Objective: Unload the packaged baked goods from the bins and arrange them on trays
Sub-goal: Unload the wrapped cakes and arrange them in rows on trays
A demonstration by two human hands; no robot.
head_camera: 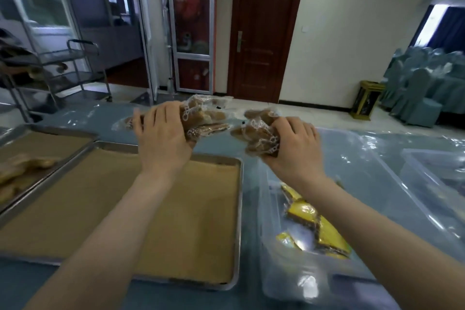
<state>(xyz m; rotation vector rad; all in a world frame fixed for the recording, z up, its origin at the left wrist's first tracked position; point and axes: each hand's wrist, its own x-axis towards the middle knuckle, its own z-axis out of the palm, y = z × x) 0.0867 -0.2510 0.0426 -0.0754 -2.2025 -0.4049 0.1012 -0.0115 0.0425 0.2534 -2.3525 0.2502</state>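
Counter (75, 114): blue, under clear film, carries everything.

Near tray (240, 209): steel with a brown paper liner, no goods on it. It sits just left of the bin.

Far tray (50, 131): at the left edge, right beside the near one. It holds a few brown baked pieces (22, 171), blurred.

Bin (276, 274): clear plastic, front right. Yellow packs (314, 229) lie in its bottom.

Second bin (427, 171): further right, contents unreadable.

Both grips are raised over the counter, beyond the near tray's far rim.
- Left grip (161, 138): fingers curled round a bunch of brown packs (201, 118) in clear wrap.
- Right grip (294, 148): fingers curled round a second bunch (259, 133), above the bin's far end.
- The two bunches are close together; cannot tell if they touch.

Step, as I judge it: mid-transfer. The packs are out of the bin and not yet on a tray. With the liner bare, this tray is barely started.

The next move calls for bringing both loads down and left onto the liner. They should go down flat in rows, starting from a corner. Fingers should ease off one pack at a time, since the slick wrap could let the lot slide.

In the way:
- The tray's raised rim.
- The bin wall under the right forearm.
- Loose film that might snag.

Around, all well apart and no hindrance:
- A dark door (264, 33).
- Covered chairs (422, 83).
- A steel trolley (75, 70).
- A gold waste bin (364, 103) on the floor.
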